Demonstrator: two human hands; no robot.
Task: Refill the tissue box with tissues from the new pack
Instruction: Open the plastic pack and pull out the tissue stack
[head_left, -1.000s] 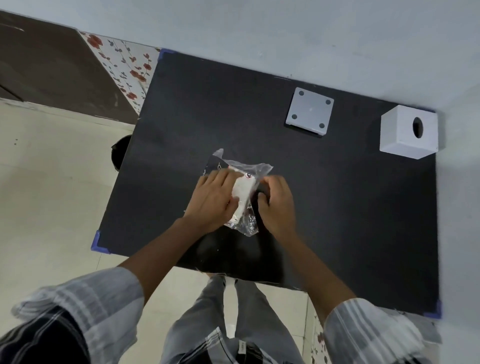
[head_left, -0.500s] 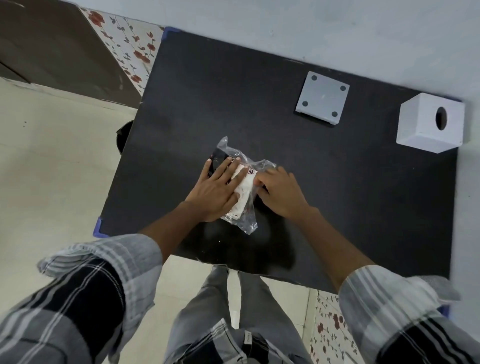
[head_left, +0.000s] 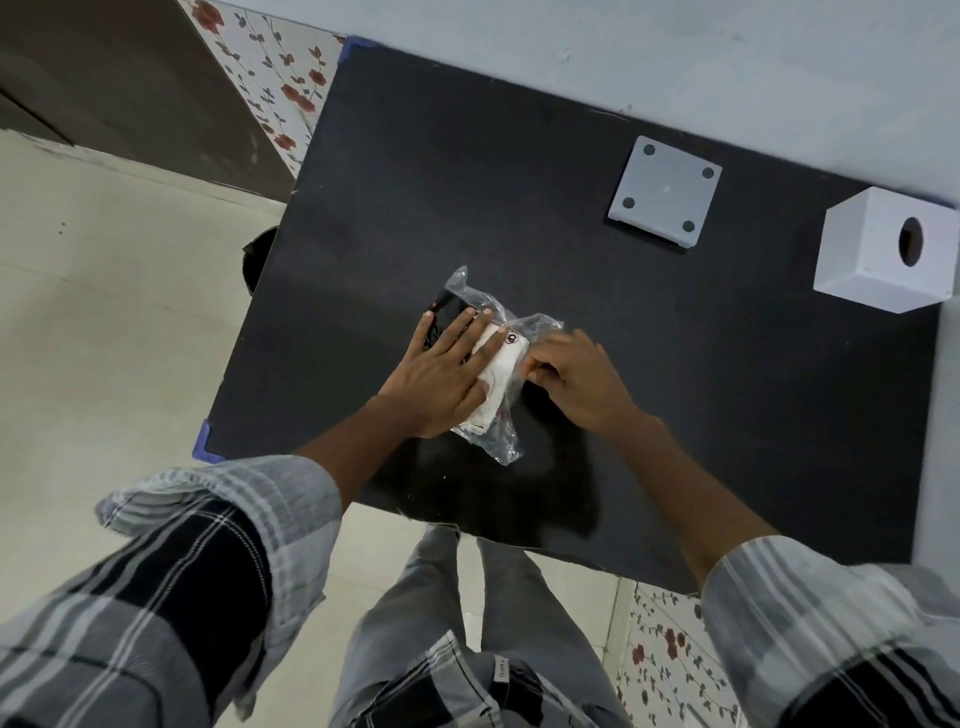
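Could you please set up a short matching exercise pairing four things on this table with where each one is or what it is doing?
Things:
1. tissue pack
2. tissue box
3. square lid
4. left hand

Places or states:
A. far right corner, round hole showing
B. lying flat near the wall, left of the box
C. pressed flat on the wrapper
D. mid-table, under both hands

Pairs: 1-D, 2-A, 3-B, 4-C

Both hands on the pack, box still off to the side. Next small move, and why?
Probably pull the wrapper open with the right hand, which pinches the plastic at the edge of the pack. The left hand lies flat on the pack, pinning it to the table; the tissues are still wrapped, and the box sits untouched at the far right.
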